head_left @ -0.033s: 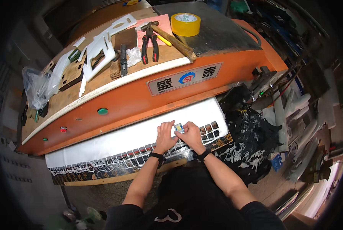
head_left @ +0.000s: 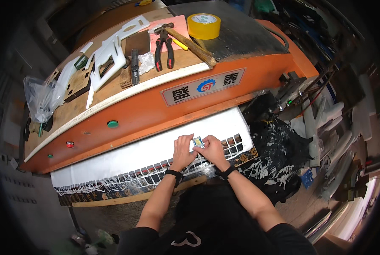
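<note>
A small rectangular block (head_left: 197, 141) with a yellowish top and blue edges rests on the white sheet (head_left: 156, 148), close to its row of cut-out square holes. My right hand (head_left: 212, 149) pinches it from the right, with the thumb at the near edge. From the other side my left hand (head_left: 183, 152) is closed against it, fingers bent and the other fingertips on the sheet. The underside of the block is hidden. Torn white strips of the sheet hang along its near edge over a dark patterned board (head_left: 109, 193).
An orange machine beam (head_left: 134, 114) spans just beyond the sheet, with a green button (head_left: 112, 124) and a red button (head_left: 70, 145). On top lie yellow tape (head_left: 204, 26), a hammer (head_left: 194, 46), pliers (head_left: 164, 51) and white cut pieces (head_left: 109, 63). Black scrap (head_left: 283, 148) heaps at right.
</note>
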Motion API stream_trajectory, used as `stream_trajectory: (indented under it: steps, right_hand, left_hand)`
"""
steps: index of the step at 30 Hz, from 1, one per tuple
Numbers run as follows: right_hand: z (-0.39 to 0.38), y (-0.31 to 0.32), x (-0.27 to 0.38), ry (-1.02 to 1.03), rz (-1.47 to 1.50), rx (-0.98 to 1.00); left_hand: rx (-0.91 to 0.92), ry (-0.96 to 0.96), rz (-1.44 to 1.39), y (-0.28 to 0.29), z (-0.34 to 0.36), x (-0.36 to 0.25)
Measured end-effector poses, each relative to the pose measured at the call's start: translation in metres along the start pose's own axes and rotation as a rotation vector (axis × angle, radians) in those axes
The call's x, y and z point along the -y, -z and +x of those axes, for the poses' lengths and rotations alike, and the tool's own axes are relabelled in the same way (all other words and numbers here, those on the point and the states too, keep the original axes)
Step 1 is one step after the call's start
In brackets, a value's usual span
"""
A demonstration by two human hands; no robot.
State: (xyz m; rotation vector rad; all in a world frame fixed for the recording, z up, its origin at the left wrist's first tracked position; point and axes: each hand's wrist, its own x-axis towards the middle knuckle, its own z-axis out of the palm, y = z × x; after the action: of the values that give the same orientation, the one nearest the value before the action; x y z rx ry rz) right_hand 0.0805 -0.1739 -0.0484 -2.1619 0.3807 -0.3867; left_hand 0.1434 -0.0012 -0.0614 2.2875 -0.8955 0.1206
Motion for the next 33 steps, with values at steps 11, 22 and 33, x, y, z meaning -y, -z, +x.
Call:
stream_trajectory:
  steps: [11,22,33]
  right_hand:
    - [-0.063,0.11,-0.068,0.213,-0.221,0.455]
    - [-0.053,0.095,-0.078,0.356,-0.252,0.387]
    - [-0.028,0.088,-0.079,0.458,-0.186,0.254]
  left_hand:
    - [0.093,0.018,0.025,0.007,0.001,-0.02]
    - [0.07,0.027,0.031,0.004,0.009,-0.013]
    - [0.058,0.013,0.015,0.011,0.029,-0.004]
